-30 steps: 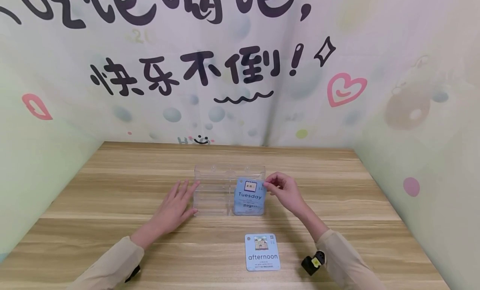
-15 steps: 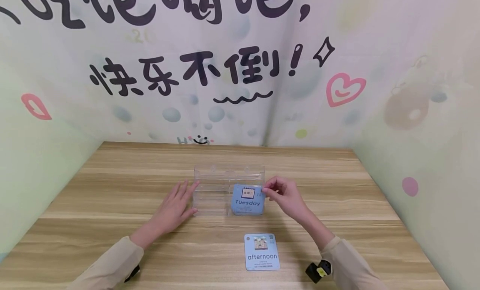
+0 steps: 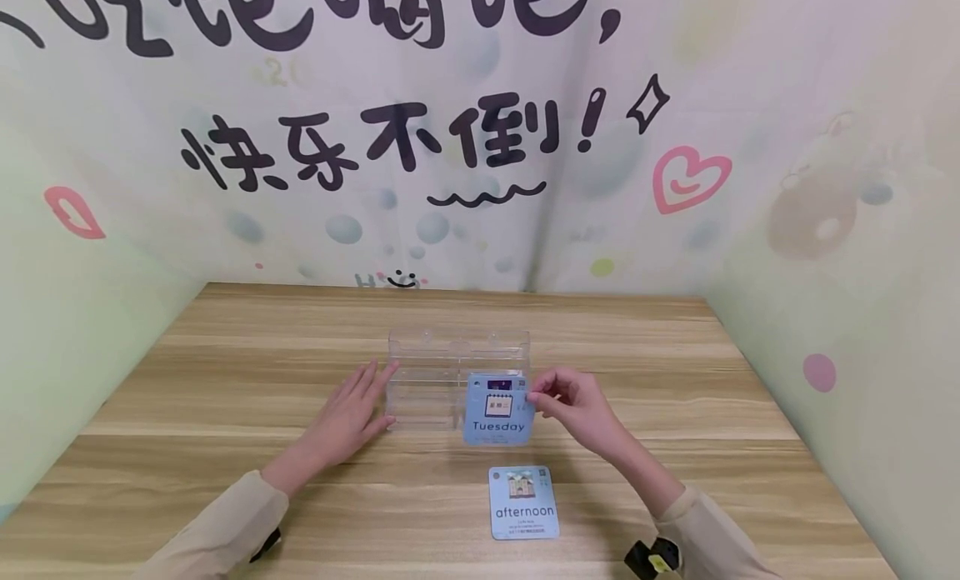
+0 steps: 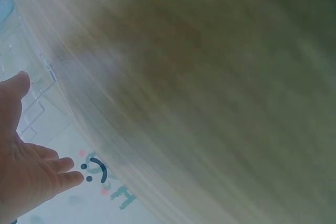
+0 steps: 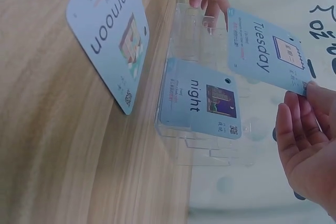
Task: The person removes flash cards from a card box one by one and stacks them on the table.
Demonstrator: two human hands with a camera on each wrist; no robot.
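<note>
My right hand pinches a light blue "Tuesday" card at its upper right corner, between thumb and fingers. The card hangs in front of a clear plastic card holder. In the right wrist view the "Tuesday" card stands apart from a "night" card, which sits in the holder's right lower compartment. From the head, most of the "night" card is covered. My left hand lies at the holder's left side, fingers straight, fingertips and thumb touching its edge.
An "afternoon" card lies face up on the wood-grain table, in front of the holder. A printed cloth hangs behind the table. Dark straps with small devices sit by the sleeves.
The "Tuesday" card has come down and toward me from the upper part of the holder, carried by my right hand. My left hand and the "afternoon" card keep their places.
</note>
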